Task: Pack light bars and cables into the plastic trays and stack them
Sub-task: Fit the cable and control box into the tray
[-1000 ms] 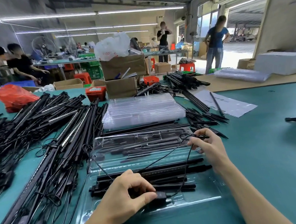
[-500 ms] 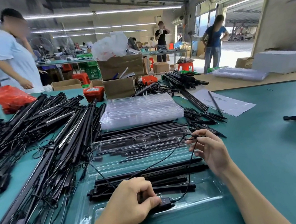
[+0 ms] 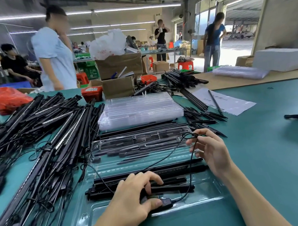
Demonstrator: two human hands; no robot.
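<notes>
- While my left hand [image 3: 128, 205] presses the cable's small black controller [image 3: 165, 202] into the near edge of the clear tray [image 3: 204, 191], its fingers curl over the light bars [image 3: 169, 171] lying there.
- My right hand [image 3: 213, 152] pinches the cable [image 3: 191, 163] loop above the tray's far right side.
- A stack of trays [image 3: 140, 110] sits beyond on the table [image 3: 259, 156].

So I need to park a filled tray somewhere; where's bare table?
Bare green table lies right of the right hand, between the paper sheet and the near edge. Left of the near tray is crowded with the light bar pile; the empty tray stack fills the middle.
</notes>
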